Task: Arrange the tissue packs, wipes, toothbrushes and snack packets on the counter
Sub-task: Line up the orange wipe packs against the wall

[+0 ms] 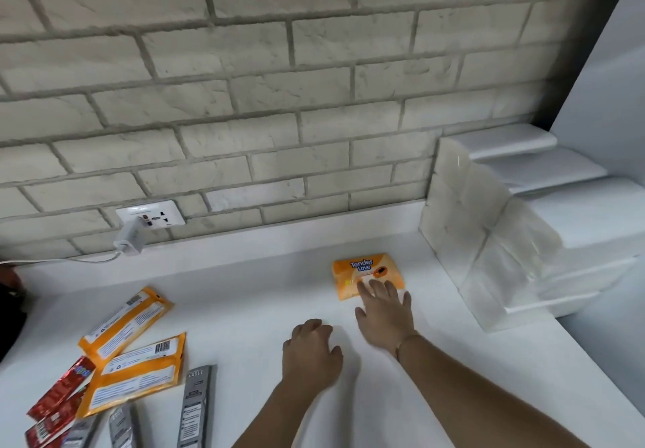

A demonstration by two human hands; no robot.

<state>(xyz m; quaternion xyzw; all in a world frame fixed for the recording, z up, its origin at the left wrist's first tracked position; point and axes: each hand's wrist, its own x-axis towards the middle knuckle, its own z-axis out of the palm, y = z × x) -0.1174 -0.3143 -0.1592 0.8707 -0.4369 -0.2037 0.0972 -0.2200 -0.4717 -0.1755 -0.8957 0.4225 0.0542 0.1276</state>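
Observation:
An orange "Tender Love" wipes pack (363,267) lies face up on the white counter (244,308) near the back right. My right hand (384,315) rests flat with spread fingers, its fingertips on the pack's near edge. My left hand (310,353) sits beside it on the bare counter, fingers curled, holding nothing. At the front left lie two more orange packs, back side up (125,322) (139,374), red snack packets (59,398) and grey toothbrush packs (195,409).
A brick wall with a socket (153,215) and a plugged charger (131,238) backs the counter. A white marble block with stepped shelves (488,224) bounds the right side. A dark object (10,311) sits at the left edge.

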